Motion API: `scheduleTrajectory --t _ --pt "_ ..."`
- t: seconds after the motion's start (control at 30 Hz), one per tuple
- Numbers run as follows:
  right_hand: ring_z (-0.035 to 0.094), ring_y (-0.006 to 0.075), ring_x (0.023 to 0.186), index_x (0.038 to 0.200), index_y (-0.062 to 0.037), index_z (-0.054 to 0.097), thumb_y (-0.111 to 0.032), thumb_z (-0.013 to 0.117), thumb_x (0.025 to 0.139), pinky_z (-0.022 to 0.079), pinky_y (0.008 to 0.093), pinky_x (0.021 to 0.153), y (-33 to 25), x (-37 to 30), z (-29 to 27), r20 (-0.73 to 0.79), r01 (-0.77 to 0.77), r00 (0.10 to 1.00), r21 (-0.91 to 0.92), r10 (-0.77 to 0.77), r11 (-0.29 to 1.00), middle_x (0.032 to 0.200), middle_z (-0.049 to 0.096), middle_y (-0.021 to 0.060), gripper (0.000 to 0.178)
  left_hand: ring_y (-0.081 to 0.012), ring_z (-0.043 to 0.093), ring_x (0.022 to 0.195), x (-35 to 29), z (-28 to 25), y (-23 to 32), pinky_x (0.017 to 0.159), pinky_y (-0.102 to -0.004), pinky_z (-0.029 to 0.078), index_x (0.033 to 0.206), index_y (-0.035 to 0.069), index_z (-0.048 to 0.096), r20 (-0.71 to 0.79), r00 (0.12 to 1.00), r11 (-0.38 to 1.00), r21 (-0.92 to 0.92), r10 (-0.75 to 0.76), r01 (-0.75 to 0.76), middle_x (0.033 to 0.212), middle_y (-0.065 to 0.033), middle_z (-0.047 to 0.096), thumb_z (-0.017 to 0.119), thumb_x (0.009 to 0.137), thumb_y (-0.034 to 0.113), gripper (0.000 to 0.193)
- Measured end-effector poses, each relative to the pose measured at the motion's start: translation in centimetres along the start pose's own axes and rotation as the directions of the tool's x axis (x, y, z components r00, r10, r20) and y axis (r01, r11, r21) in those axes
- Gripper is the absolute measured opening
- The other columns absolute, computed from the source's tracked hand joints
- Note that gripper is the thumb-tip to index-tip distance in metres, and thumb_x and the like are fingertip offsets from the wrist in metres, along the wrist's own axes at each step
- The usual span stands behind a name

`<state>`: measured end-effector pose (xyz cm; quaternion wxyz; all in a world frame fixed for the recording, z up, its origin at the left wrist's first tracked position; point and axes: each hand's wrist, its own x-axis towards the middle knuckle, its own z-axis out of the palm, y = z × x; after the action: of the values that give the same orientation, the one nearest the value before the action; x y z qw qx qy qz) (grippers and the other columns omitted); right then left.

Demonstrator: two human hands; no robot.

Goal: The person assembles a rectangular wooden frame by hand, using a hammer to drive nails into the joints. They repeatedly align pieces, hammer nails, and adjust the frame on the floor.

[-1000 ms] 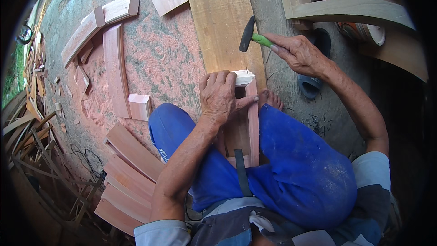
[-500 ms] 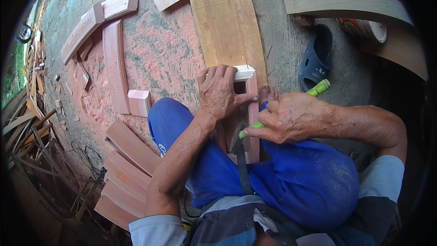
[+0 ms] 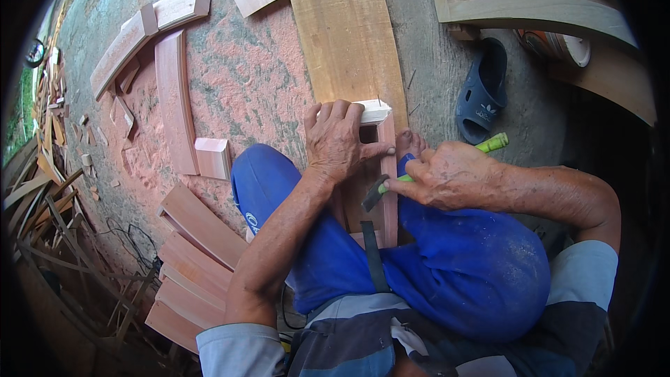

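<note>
A narrow box-like wooden frame point(image 3: 389, 167) stands between my legs, its far end resting on a long plank. My left hand point(image 3: 338, 139) wraps over the frame's far left corner, with the thumb reaching across to its right rail. From the pale far end piece point(image 3: 374, 112) a thin nail point(image 3: 379, 102) sticks up. In my right hand point(image 3: 447, 176) is a hammer with a green handle point(image 3: 494, 142); its dark head point(image 3: 375, 193) hovers over the frame's opening, nearer to me than the nail. The left fingertips are partly hidden behind the far end piece.
The plank point(image 3: 345, 28) runs away from me over a sawdust-strewn concrete floor. Joined wooden pieces point(image 3: 125, 49) and boards point(image 3: 185, 265) lie to the left, beside a scrap pile point(image 3: 42, 216). A blue clog point(image 3: 483, 87) and curved wooden parts point(image 3: 544, 14) are at the right.
The hammer head has moved up the frame, away from my body and slightly right. My left hand stays on the frame's corner, and the nail still stands.
</note>
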<state>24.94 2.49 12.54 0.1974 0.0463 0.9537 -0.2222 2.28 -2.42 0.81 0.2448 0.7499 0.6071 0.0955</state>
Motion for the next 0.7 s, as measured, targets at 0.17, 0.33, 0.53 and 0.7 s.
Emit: scheduleTrajectory --t 0.17,0.33,0.53,0.7 --pt "0.074 0.0241 0.074 0.148 -0.0162 0.058 -0.015 0.057 0.102 0.059 0.0399 0.062 2.8 -1.2 -2.3 -0.098 -0.183 0.969 0.327 0.226 0.927 0.080 0.067 0.0115 0.046 -0.0275 0.060 0.111 -0.4 0.5 -0.3 0.108 -0.0495 0.035 0.117 0.007 0.070 -0.021 1.000 1.000 0.022 0.015 -0.015 0.107 -0.0087 0.063 0.075 0.062 0.085 0.095" --pt "0.061 0.0182 0.061 0.149 -0.0158 0.060 -0.018 0.061 0.105 0.049 0.0392 0.058 10.3 -1.1 0.6 -0.113 -0.387 0.773 0.696 0.625 0.604 0.067 0.061 0.0103 0.045 -0.0268 0.061 0.106 -0.1 0.1 0.2 0.108 -0.0478 0.037 0.112 0.007 0.070 -0.049 0.999 1.000 -0.015 0.019 -0.019 0.103 -0.0081 0.063 0.078 0.061 0.080 0.089" --pt "0.057 0.0146 0.066 0.147 -0.0177 0.063 -0.023 0.057 0.108 0.051 0.0353 0.068 15.6 1.6 -1.0 0.024 -0.490 0.669 0.766 0.743 0.416 0.082 0.070 0.0062 0.040 -0.0270 0.060 0.107 0.0 0.1 0.3 0.108 -0.0486 0.037 0.110 0.007 0.069 -0.057 0.998 1.000 0.001 0.023 -0.023 0.104 -0.0080 0.063 0.078 0.061 0.079 0.087" --pt "0.061 0.0171 0.073 0.148 -0.0184 0.063 -0.020 0.059 0.107 0.052 0.0385 0.074 15.9 2.8 0.2 0.030 -0.479 0.816 0.595 0.577 0.646 0.089 0.072 0.0084 0.041 -0.0269 0.060 0.112 -0.3 0.3 0.2 0.113 -0.0489 0.033 0.119 0.007 0.069 0.026 1.000 1.000 -0.004 -0.004 0.004 0.107 -0.0094 0.062 0.073 0.061 0.086 0.098"
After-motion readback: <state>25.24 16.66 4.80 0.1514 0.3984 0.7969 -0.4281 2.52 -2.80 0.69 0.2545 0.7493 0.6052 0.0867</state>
